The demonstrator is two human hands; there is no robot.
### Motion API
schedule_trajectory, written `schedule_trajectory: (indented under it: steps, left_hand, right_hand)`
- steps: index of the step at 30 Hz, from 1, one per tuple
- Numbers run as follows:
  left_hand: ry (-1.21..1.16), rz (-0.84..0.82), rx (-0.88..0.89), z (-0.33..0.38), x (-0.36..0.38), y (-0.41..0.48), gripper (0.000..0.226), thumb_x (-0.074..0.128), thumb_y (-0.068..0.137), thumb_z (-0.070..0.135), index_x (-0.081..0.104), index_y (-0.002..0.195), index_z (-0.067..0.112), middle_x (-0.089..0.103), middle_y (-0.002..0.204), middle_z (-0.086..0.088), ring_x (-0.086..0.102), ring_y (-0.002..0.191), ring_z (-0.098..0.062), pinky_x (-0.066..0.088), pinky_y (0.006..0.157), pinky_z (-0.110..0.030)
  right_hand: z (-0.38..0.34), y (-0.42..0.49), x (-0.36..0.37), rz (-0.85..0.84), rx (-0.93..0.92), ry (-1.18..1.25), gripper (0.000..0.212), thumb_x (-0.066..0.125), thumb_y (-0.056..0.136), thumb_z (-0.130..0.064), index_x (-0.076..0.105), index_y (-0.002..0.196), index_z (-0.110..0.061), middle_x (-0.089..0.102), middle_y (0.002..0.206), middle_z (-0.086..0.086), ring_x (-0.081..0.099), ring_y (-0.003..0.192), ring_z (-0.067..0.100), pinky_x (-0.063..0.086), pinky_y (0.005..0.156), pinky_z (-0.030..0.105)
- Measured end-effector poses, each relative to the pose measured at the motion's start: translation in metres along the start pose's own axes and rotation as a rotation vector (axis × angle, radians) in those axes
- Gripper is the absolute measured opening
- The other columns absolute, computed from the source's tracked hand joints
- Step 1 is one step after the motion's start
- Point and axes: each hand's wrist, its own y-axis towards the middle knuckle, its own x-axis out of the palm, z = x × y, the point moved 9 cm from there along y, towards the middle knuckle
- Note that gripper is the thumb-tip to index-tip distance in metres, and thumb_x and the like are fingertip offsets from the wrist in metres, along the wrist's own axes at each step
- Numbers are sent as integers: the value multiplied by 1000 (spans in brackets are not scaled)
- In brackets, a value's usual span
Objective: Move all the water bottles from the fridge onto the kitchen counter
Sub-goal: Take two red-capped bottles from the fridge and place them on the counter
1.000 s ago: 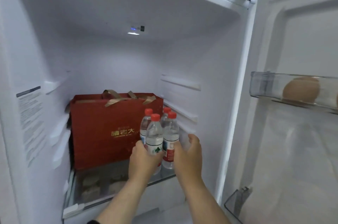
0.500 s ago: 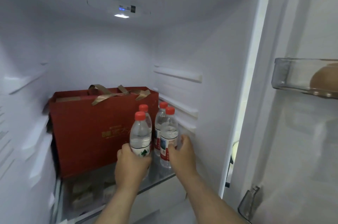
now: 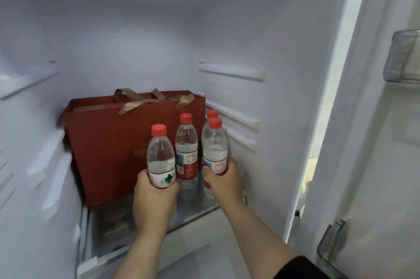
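Observation:
Several clear water bottles with red caps stand inside the open fridge, on the right end of a glass shelf (image 3: 197, 210). My left hand (image 3: 154, 196) grips the nearest bottle (image 3: 160, 153), the one with a green mark on its label, and holds it lifted and nearer to me than the others. My right hand (image 3: 223, 184) is wrapped around the right front bottle (image 3: 214, 149) low on its red label. A third bottle (image 3: 186, 149) stands free between the two. Behind the right one, only the cap of another bottle (image 3: 212, 113) shows.
A large red gift bag (image 3: 109, 151) with gold ribbon handles fills the left of the shelf, right behind the bottles. Shelf rails (image 3: 231, 72) stick out from the right wall. The open door at right carries clear bins (image 3: 402, 58). A drawer with packets lies under the glass.
My left hand has lifted its bottle up and away from the group toward me. My right hand has closed around the right front bottle. My head has moved closer to the shelf.

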Motion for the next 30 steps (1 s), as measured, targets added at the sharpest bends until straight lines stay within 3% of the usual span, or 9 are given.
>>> schedule_trajectory:
  steps: [3,8,13,16,20,24,27,30]
  left_hand:
    - [-19,28,-2,-7,-5,3,54,81,65,28,50,108,32,64,102,4,60,85,-20,46,68,-34]
    - [-86,-24,-42,-17,5,2,72,87,66,26,48,125,21,60,104,4,57,89,-20,46,74,-35]
    - [-105,-59,-31,-16,3,6,53,86,65,28,50,103,31,61,92,8,60,81,-19,47,70,-34]
    - [-155,-75,4,-7,-1,-1,50,86,66,22,53,101,30,62,89,8,63,82,-20,48,69,-33]
    - [-235,-161,45,20,1,-11,55,88,65,21,55,108,31,63,90,11,64,86,-19,50,76,-36]
    - [-334,-327,132,67,3,-33,55,86,69,18,59,117,23,67,103,4,65,94,-18,50,75,-34]
    - [-410,-413,195,108,-2,-60,43,83,71,15,61,104,32,68,99,7,65,91,-14,50,72,-32]
    - [-498,-473,274,151,-13,-97,41,86,67,17,60,91,38,71,86,15,66,82,-2,51,75,-33]
  right_hand:
    - [4,-7,8,-56,-14,28,48,82,72,-30,54,110,-35,67,104,-15,65,94,6,54,83,30]
    - [10,-11,22,-94,-19,-23,78,84,60,-42,45,128,-36,65,122,-11,64,108,12,55,93,45]
    - [0,-21,17,-105,-92,-58,67,85,67,-34,49,122,-35,66,119,-11,65,107,9,57,91,35]
    - [-19,-37,0,-75,-142,-54,59,84,72,-29,49,118,-31,64,110,-13,65,100,7,52,78,9]
    - [-57,-56,-34,-8,-218,-41,55,84,70,-36,51,115,-31,69,108,-12,68,92,2,58,79,21]
    - [-98,-81,-72,-24,-261,-51,49,81,73,-35,49,109,-36,68,100,-17,67,86,-5,54,67,11]
    - [-126,-112,-109,2,-306,-91,49,82,71,-37,47,106,-40,65,93,-22,63,83,-11,49,60,5]
    - [-143,-146,-152,41,-338,-117,44,82,69,-33,52,101,-35,67,88,-14,66,79,-4,52,59,11]
